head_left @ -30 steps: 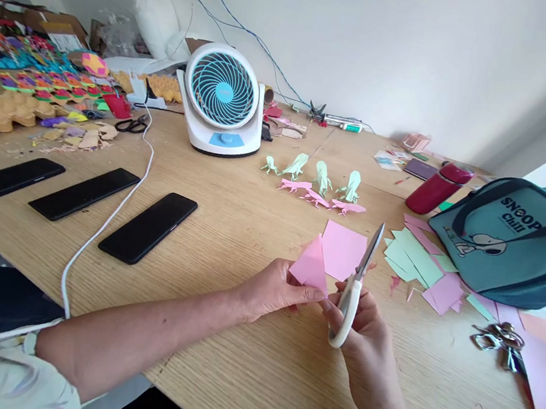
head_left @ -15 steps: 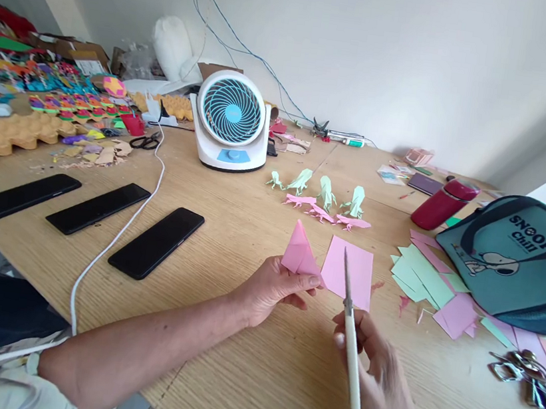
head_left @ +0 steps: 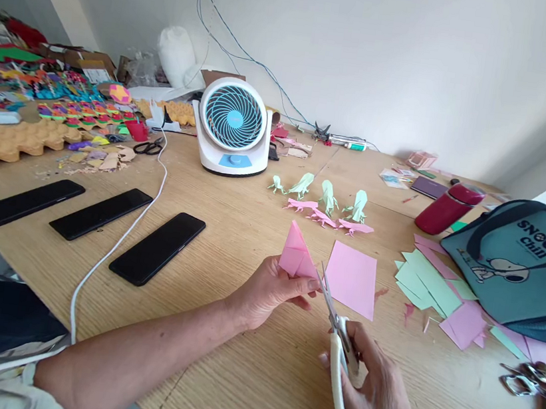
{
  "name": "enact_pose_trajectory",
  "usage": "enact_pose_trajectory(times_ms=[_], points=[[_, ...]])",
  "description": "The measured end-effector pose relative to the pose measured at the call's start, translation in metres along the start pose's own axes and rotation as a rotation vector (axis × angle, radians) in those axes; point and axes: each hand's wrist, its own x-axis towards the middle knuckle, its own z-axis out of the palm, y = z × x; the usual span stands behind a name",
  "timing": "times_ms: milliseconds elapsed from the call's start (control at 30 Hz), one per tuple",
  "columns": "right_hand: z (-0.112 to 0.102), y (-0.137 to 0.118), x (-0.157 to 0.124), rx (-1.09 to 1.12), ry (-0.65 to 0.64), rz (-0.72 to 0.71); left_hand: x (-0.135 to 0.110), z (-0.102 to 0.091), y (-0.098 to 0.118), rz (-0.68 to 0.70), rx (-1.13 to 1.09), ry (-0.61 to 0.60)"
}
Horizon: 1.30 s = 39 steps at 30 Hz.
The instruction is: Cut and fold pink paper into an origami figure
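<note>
The person's left hand has its grip closed on a folded, pointed piece of pink paper, pinched near its lower edge between thumb and fingers and raised above the pale wood-grain worktop, its peak upward. The right hand grasps a pair of white-handled metal scissors, blades parted. Their long axis slants from the right hand up and leftward, so the folded paper lies ahead and to the left of that grip; the tips come right up to its lower right corner, beside the left thumb. Whether they touch it cannot be told. The left hand is the nearer to the paper, holding it.

Just beyond the blades, a flat rectangular pink paper sheet lies on the worktop. Farther off stand small pale-green folded-paper figures, with pink folded-paper figures in front of them.
</note>
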Motion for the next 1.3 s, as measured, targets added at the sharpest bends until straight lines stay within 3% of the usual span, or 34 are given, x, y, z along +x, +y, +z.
enact_pose_trajectory(times_ms=[467,733,967,1300], points=[[0.002,0.006,-0.003,-0.045,0.039,-0.021,0.001,-0.003,-0.003,0.018,-0.021,-0.038],[0.002,0.004,-0.002,-0.019,0.055,0.044,0.001,-0.003,-0.002,0.014,-0.032,-0.057],[0.006,0.016,-0.004,0.290,-0.018,0.254,0.000,-0.003,-0.004,-0.006,-0.019,-0.078],[0.004,0.001,0.002,0.784,0.151,0.292,-0.009,0.009,-0.019,-0.125,0.150,-0.103]])
